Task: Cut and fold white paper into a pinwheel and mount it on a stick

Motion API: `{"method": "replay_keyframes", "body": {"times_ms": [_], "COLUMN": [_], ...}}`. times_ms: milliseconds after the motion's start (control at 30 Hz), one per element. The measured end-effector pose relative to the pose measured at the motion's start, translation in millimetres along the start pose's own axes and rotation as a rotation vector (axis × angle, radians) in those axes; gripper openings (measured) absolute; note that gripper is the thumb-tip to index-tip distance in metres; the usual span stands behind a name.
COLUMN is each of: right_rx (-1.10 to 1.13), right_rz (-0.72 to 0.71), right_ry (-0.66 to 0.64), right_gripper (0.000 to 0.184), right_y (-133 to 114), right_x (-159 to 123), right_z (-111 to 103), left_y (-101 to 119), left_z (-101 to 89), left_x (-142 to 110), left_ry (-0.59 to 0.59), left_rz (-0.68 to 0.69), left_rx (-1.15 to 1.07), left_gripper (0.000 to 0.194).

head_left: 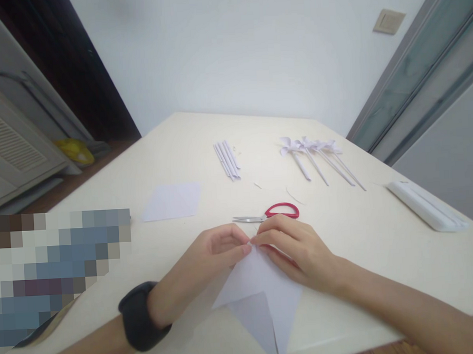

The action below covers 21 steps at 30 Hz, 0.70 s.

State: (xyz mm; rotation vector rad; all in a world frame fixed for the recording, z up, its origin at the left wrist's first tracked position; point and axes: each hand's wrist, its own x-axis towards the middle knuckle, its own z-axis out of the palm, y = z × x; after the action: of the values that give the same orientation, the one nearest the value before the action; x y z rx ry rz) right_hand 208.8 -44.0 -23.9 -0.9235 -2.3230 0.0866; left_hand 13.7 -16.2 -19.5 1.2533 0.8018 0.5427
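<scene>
A white sheet of paper (pixel 258 281), cut with slits and partly folded, lies at the table's near edge. At its far corner my left hand (pixel 220 246) pinches the paper between thumb and fingertips. My right hand (pixel 295 248) meets it there, its fingertips closed on the same corner. What exactly sits between the fingertips is too small to make out. Just beyond both hands rest scissors (pixel 270 215) with red handles, blades pointing left. A dark band (pixel 143 316) is around my left wrist.
A square white paper (pixel 172 201) lies to the left. Several rolled paper sticks (pixel 226 160) are farther back, near thin paper scraps (pixel 295 196). Several paper pinwheels (pixel 318 151) on sticks lie at the back right. A white plastic-wrapped pack (pixel 424 207) is at the right edge.
</scene>
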Motion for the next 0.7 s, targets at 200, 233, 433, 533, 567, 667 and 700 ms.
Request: {"method": "replay_keyframes", "body": {"times_ms": [200,233,433,533,567,667,700], "right_rx": [0.151,0.167,0.258,0.307,0.323,0.365,0.375], "right_rz": [0.19,0.211,0.279,0.298,0.306,0.317,0.319], "right_ry": [-0.053,-0.06,-0.063,-0.051,-0.047,-0.04,-0.04], "right_gripper": [0.008,0.007,0.006,0.006,0.006,0.005,0.004], "right_y": [-4.4,-5.2,-8.2,-7.4,-6.9,-5.6,-5.2], "right_x": [0.8,1.0,2.0,2.1,2.2,2.7,3.0], "right_z": [2.0,2.1,0.6,0.5,0.6,1.3,1.6], "left_y": [-1.7,-1.0,0.9,2.0,2.5,3.6,3.7], "left_z": [2.0,2.9,4.6,4.6,4.7,4.8,4.7], "left_x": [-2.9,-3.8,-5.0,-4.8,-4.9,-5.9,-6.2], "left_ry": [0.046,0.065,0.116,0.095,0.087,0.095,0.105], "left_rz": [0.074,0.099,0.209,0.205,0.206,0.208,0.208], "left_rx": [0.254,0.326,0.547,0.538,0.529,0.526,0.533], "left_gripper": [0.015,0.015,0.011,0.01,0.011,0.013,0.013]}}
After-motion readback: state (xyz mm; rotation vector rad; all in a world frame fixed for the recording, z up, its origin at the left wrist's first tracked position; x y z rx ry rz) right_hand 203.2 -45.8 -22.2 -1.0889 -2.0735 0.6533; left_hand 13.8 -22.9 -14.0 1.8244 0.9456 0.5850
